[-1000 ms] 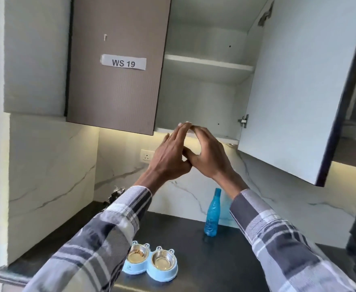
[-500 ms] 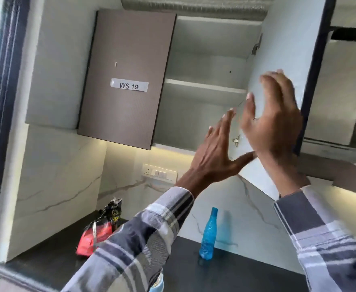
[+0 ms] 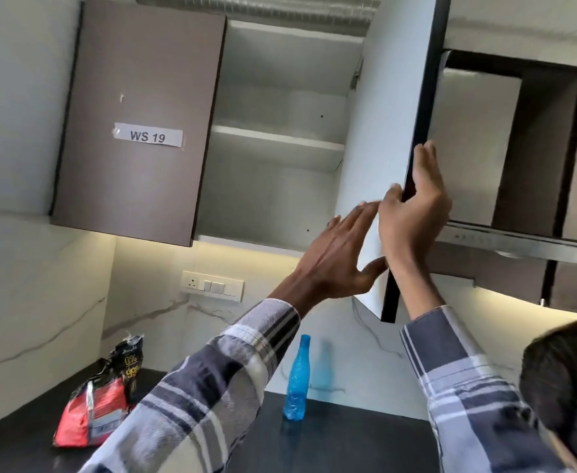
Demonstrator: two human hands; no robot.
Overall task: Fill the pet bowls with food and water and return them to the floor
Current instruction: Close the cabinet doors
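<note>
My right hand (image 3: 415,213) grips the dark outer edge of the open cabinet door (image 3: 379,138), fingers behind it and thumb in front. My left hand (image 3: 338,261) is spread flat against the door's white inner face, holding nothing. On the black counter (image 3: 348,442) stands a blue water bottle (image 3: 295,380), upright near the back wall. A red and black food bag (image 3: 98,401) lies at the counter's left. The pet bowls are out of view.
The open cabinet shows one bare white shelf (image 3: 277,138). Its left door (image 3: 137,124), labelled WS 19, is closed. A range hood (image 3: 519,244) hangs to the right. A switch plate (image 3: 212,286) sits on the marble wall. Another person's dark hair (image 3: 566,387) is at lower right.
Both hands left the cabinet's bottom edge and went right to the open door; my right hand took hold of its edge. The view tilted up, losing the bowls and showing the food bag.
</note>
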